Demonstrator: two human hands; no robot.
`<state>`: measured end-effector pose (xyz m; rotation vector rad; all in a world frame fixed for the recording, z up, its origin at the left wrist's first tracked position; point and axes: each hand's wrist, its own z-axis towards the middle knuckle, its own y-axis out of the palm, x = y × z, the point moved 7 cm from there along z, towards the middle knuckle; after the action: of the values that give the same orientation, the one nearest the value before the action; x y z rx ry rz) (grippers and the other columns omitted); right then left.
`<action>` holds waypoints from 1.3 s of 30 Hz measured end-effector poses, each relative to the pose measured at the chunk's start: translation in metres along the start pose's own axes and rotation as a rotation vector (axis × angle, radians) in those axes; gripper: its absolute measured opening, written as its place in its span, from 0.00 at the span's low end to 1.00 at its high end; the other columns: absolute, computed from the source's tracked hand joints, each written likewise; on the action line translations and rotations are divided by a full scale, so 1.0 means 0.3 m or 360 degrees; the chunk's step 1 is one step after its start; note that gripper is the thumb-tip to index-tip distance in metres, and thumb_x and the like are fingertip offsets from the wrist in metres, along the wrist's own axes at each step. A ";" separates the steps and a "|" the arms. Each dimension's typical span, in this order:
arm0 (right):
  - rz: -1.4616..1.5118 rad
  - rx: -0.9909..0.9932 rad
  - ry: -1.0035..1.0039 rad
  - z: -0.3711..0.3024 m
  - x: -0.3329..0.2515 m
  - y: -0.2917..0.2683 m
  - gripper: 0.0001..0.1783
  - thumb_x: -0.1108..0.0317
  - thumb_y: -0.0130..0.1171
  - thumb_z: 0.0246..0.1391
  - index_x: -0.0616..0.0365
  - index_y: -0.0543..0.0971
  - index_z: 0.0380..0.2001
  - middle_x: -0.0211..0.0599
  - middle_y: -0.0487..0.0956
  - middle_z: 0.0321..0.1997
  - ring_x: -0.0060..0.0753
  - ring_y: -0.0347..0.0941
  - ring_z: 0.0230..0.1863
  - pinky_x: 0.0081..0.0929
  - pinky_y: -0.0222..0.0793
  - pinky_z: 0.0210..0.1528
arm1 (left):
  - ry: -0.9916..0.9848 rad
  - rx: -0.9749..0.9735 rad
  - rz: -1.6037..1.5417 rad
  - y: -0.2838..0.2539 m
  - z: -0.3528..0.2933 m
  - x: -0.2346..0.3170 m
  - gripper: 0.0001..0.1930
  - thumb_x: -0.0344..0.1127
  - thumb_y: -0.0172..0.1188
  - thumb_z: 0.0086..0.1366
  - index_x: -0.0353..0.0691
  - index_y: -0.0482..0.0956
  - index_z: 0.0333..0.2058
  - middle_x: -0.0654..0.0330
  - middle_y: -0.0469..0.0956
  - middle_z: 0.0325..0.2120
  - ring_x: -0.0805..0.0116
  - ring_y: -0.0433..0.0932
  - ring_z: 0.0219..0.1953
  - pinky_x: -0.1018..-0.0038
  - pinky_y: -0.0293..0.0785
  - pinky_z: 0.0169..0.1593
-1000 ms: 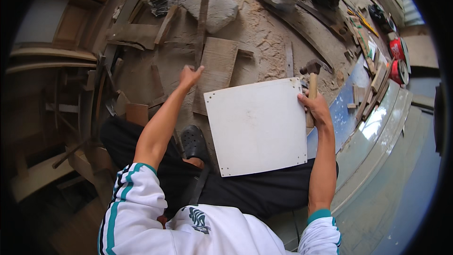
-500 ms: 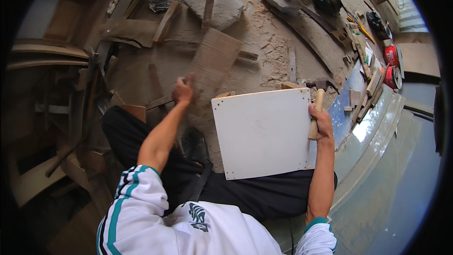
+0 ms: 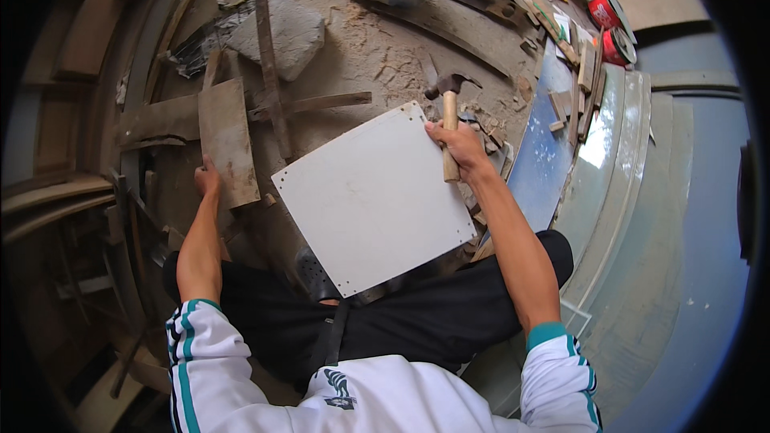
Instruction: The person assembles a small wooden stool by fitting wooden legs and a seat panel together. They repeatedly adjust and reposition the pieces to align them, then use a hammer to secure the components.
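A white square panel (image 3: pixel 369 200) with small dark nail marks at its corners lies tilted over my lap. At its upper right edge, my right hand (image 3: pixel 464 148) is closed around the wooden handle of a claw hammer (image 3: pixel 450 116), head up. The thumb of that hand rests on the panel's corner. Over on the left, my left hand (image 3: pixel 207 178) grips the near left edge of a worn wooden board (image 3: pixel 228 144). Most of its fingers are hidden by the board.
Beyond the board lie a grey stone slab (image 3: pixel 281 36) and crossed wood strips (image 3: pixel 269 64) on the sandy floor. Glass sheets (image 3: pixel 618 152) lean along the right, with red cans (image 3: pixel 618 46) behind. Stacked wood pieces (image 3: pixel 56 192) crowd the left.
My left hand has carried the wooden board leftward, and it is no longer blurred. The white panel has turned counter-clockwise, and my right hand has moved farther forward with the hammer. The view has shifted.
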<state>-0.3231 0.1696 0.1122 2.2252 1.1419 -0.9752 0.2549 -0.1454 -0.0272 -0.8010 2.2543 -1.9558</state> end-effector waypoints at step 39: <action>-0.0891 0.0447 -0.0452 -0.292 -0.144 0.029 0.26 0.46 0.57 0.60 0.63 0.74 0.35 0.39 0.74 0.18 0.30 0.71 0.15 0.30 0.66 0.20 | 0.1405 -0.0829 0.0241 -0.013 -1.144 1.191 0.37 0.56 0.30 0.74 0.35 0.84 0.28 0.42 0.81 0.28 0.41 0.81 0.35 0.54 0.75 0.43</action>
<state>-0.2997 0.2005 0.2022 1.8985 1.6056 -1.7065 -0.1781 0.0198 0.1483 0.3479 3.2387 -1.8769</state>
